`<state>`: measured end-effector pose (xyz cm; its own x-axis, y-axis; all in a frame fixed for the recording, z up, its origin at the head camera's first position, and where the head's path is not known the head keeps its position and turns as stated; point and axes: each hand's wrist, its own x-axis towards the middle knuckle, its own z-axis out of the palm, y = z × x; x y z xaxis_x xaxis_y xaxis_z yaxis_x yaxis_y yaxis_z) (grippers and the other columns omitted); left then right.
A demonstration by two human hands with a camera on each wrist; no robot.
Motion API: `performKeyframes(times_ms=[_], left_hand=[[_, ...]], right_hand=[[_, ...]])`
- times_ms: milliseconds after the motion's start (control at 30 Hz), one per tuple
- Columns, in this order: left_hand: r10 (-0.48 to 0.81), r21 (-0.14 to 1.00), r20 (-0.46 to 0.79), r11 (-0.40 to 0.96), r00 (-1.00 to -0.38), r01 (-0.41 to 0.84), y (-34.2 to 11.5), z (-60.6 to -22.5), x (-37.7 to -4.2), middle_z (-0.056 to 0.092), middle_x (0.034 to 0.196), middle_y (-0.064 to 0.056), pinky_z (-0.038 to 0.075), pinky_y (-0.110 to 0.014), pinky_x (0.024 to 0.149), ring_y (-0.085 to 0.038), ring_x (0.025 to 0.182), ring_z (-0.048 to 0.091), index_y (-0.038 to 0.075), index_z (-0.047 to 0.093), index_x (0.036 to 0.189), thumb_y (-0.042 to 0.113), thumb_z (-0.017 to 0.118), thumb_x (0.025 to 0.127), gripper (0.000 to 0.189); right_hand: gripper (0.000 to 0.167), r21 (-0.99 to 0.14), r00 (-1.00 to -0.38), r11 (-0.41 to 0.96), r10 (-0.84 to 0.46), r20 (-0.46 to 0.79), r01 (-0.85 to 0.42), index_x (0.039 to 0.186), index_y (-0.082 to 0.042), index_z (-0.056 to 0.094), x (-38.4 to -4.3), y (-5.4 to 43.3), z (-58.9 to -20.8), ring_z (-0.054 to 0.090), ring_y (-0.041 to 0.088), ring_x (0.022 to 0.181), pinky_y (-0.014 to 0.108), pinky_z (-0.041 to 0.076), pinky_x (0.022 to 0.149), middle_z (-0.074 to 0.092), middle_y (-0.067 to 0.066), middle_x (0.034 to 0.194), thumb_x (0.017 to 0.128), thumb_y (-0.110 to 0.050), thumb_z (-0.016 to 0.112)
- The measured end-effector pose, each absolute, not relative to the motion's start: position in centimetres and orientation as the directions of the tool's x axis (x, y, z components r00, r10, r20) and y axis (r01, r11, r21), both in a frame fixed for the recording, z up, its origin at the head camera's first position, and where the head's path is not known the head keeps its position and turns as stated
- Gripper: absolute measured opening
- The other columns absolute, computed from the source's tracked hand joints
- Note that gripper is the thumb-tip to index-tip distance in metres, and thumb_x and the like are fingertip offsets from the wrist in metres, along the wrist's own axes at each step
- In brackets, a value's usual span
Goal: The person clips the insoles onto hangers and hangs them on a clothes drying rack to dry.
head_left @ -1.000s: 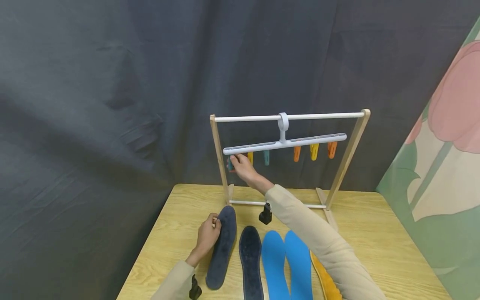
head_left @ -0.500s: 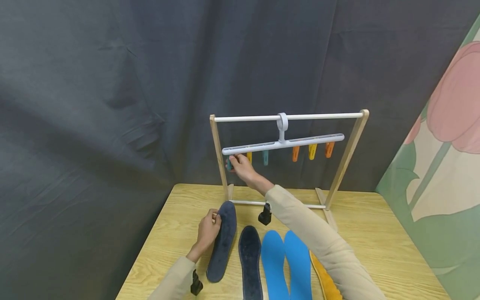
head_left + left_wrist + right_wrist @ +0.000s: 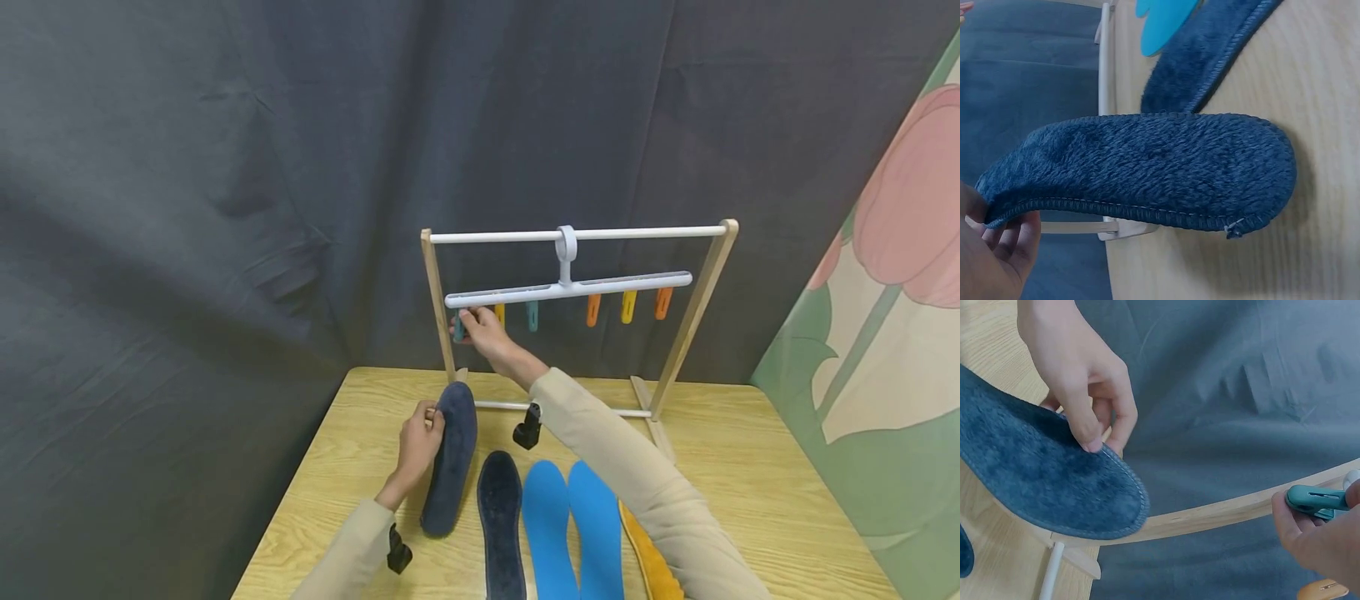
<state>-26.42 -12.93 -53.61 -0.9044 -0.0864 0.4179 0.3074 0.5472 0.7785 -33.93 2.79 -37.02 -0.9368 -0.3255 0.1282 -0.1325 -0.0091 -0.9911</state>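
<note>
My left hand (image 3: 420,440) pinches a dark fuzzy insole (image 3: 452,458) by its edge, near the upper end. The left wrist view shows this insole (image 3: 1147,169) lifted off the table, with stitching along its rim. Up at the left end of the white hanger bar (image 3: 525,293), my right hand (image 3: 486,333) pinches a teal clothespin (image 3: 1316,499) between thumb and fingers. A gap separates the insole's tip from that clothespin. On the table lies a second dark insole (image 3: 500,525), beside two blue insoles (image 3: 550,525) and a yellow one (image 3: 651,554).
The hanger hangs from a wooden rack's white rod (image 3: 645,232). More clothespins hang along it: yellow (image 3: 628,306), orange (image 3: 592,310) and teal (image 3: 532,316). A low crossbar (image 3: 501,406) joins the rack's feet. Dark cloth (image 3: 187,250) covers the back and left.
My left hand has raised the dark insole and carried it forward toward the rack. The right hand has stayed at the teal clothespin; the hanger bar has swayed slightly.
</note>
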Motion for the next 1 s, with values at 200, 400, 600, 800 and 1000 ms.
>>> performKeyframes(times_ms=[200,400,600,800,1000], left_hand=[[-0.108,0.786,0.45,0.519,-0.887,0.336,-12.4,-52.5,-27.0,0.068,0.086,-0.009,0.051,-0.03,0.054,-0.014,0.06,0.061,-0.001,0.065,0.109,0.005,0.058,0.098,0.014],[-0.151,0.806,0.47,0.477,-0.87,0.352,-11.9,-51.0,-27.7,0.07,0.086,-0.012,0.05,-0.03,0.054,-0.017,0.059,0.063,-0.003,0.065,0.11,0.004,0.058,0.097,0.016],[-0.164,0.82,0.487,0.424,-0.858,0.384,-11.7,-49.3,-28.4,0.07,0.09,-0.015,0.046,-0.024,0.051,-0.012,0.056,0.057,-0.003,0.064,0.113,0.006,0.056,0.099,0.019],[-0.179,0.81,0.526,0.401,-0.831,0.427,-11.6,-48.6,-28.9,0.069,0.089,-0.016,0.039,-0.022,0.047,-0.008,0.052,0.048,-0.002,0.062,0.111,0.005,0.057,0.1,0.015],[-0.192,0.815,0.528,0.388,-0.828,0.43,-11.6,-48.5,-28.9,0.068,0.09,-0.016,0.041,-0.021,0.05,-0.009,0.056,0.053,-0.002,0.062,0.111,0.004,0.058,0.099,0.014]], right_hand=[[0.038,-0.994,-0.95,-0.003,-0.293,0.105,-0.109,0.133,0.014,0.042,-33.8,2.7,-36.7,0.05,0.041,0.123,0.051,0.041,0.106,0.051,0.028,0.126,0.11,-0.015,0.032],[0.036,-0.995,-0.959,0.003,-0.266,0.098,-0.102,0.131,0.013,0.045,-33.6,2.6,-36.6,0.052,0.038,0.122,0.046,0.044,0.103,0.055,0.022,0.121,0.11,-0.014,0.033],[0.037,-0.994,-0.962,-0.003,-0.253,0.107,-0.11,0.132,0.014,0.045,-33.6,2.5,-36.4,0.053,0.038,0.122,0.045,0.046,0.101,0.055,0.024,0.123,0.11,-0.014,0.033],[0.034,-0.993,-0.961,0.001,-0.25,0.117,-0.121,0.125,0.013,0.049,-33.6,2.4,-36.4,0.052,0.039,0.121,0.044,0.047,0.097,0.052,0.031,0.129,0.11,-0.014,0.034],[0.037,-0.992,-0.963,0.018,-0.242,0.117,-0.125,0.126,0.014,0.049,-33.6,2.4,-36.5,0.053,0.036,0.121,0.039,0.046,0.092,0.054,0.03,0.13,0.11,-0.015,0.034]])
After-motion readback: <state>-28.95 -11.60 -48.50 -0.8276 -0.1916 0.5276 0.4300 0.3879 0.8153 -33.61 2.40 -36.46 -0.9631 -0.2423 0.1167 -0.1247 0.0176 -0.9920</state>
